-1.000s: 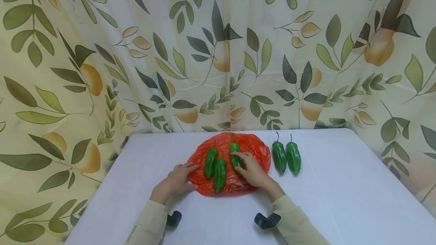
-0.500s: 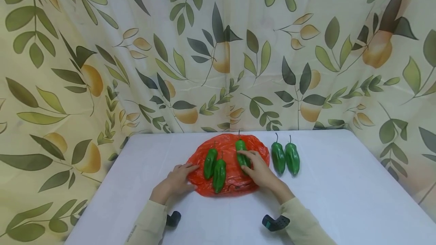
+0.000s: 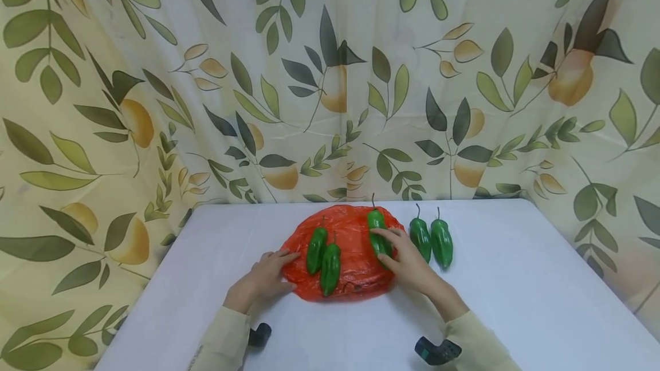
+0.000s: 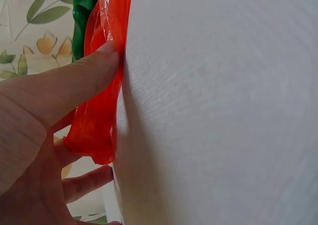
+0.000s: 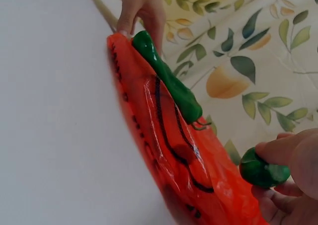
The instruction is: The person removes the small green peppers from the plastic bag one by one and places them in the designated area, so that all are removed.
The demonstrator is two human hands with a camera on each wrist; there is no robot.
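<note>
A red plastic bag point(image 3: 353, 245) lies flat on the white table, with printed dark lines visible in the right wrist view. Two green peppers, one farther left point(image 3: 316, 249) and one nearer point(image 3: 330, 271), rest on its left half. My right hand point(image 3: 412, 265) pinches a third green pepper point(image 3: 377, 225) between thumb and fingers, over the bag's right part. In the right wrist view the held pepper point(image 5: 261, 170) appears end-on and apart from the bag. My left hand point(image 3: 264, 275) rests at the bag's left edge, thumb point(image 4: 94, 68) touching the plastic and fingers spread.
To the right of the bag, two more green peppers, one nearer the bag point(image 3: 419, 233) and one beyond it point(image 3: 442, 239), lie side by side on the white table point(image 3: 515, 296). A leaf-and-fruit patterned curtain point(image 3: 330, 73) hangs behind and beside the table.
My right hand has moved to the right with its pepper, from the bag's middle to its right side. The left hand and the two peppers near it have stayed in place.
</note>
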